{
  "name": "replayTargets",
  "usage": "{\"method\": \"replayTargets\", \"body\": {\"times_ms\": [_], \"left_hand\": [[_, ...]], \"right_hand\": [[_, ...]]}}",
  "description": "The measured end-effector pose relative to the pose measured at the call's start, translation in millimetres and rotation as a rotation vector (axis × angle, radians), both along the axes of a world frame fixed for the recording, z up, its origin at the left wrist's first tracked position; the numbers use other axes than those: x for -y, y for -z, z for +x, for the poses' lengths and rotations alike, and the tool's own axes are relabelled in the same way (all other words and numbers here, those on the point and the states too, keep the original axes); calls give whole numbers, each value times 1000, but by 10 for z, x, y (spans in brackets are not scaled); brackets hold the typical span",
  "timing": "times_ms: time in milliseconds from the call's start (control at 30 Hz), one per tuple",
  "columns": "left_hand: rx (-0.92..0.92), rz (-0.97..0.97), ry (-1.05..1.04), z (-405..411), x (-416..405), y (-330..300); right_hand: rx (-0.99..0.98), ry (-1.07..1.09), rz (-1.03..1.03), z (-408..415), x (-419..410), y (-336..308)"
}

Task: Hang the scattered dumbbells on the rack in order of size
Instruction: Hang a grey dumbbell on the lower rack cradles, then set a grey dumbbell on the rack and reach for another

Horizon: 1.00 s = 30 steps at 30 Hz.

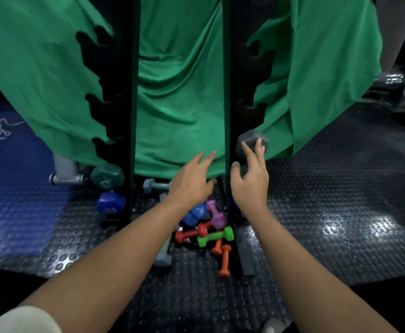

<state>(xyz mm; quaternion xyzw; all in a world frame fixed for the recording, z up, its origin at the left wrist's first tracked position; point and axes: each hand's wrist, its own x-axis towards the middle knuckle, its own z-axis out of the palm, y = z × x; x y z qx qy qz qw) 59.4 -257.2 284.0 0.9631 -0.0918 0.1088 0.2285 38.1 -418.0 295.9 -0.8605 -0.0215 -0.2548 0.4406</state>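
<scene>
Reaching toward the black rack, a person extends both bare arms over a studded rubber floor. In the single head view, the left hand hovers between the rack's two uprights with fingers spread and nothing held, while the right hand, just right of the rack's right upright, is likewise loose and empty, its fingertips near or touching a blurred grey dumbbell head at a lower notch. The scattered dumbbells lie at the rack's foot: a blue dumbbell, purple dumbbell, red dumbbell, green dumbbell and orange dumbbell, heaped together between the uprights. A teal dumbbell and a second blue one sit at the rack's lower left. Small, rigid and seemingly coated, the coloured weights look light and unlikely to slip; each is probably best taken around its narrow middle bar. A green cloth hangs behind the rack.
</scene>
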Motion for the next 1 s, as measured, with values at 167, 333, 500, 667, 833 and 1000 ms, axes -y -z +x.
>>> {"method": "replayTargets", "body": {"times_ms": [167,333,500,667,833,1000], "left_hand": [[-149,-64,-144,-189,-639,561],[-283,-98,-233,-375,-894,970],[-335,-118,-304,-463,-1012,1314],[-418,-154,-354,-386,-1108,1615],[-487,-184,-393,-233,-1204,1905],[-522,-231,-410,-53,-1282,2176]], "right_hand": [[-90,-163,-69,-251,-199,497],[-296,-257,-135,-239,-312,876],[-402,-302,-135,-135,-518,1210],[-494,-325,-131,2,-692,1508],[-557,-338,-115,238,-824,1791],[-629,-340,-123,553,-882,2122]]}}
